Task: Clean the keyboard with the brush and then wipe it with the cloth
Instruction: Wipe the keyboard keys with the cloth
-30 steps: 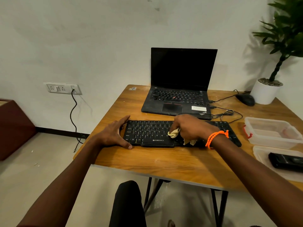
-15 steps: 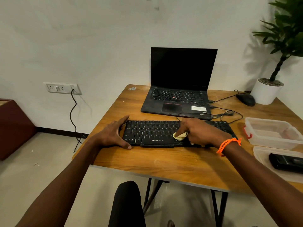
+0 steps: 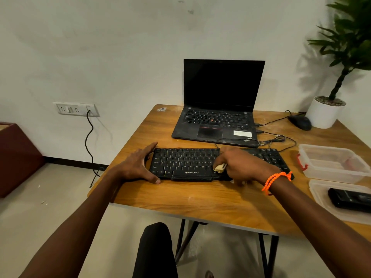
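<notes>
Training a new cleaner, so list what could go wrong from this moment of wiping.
The cloth in the right hand is bunched small, so it may miss keys on the keyboard. The laptop cables lie just behind; a sweep might snag them. Only the left hand braces the keyboard.

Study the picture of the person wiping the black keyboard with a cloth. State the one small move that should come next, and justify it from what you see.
Probably slide the cloth rightward along the keyboard. The right hand presses the bunched cloth on the keys near the middle, and the right-hand keys lie beyond it. The left hand braces the keyboard's left end, so it should stay put during the stroke.
</notes>
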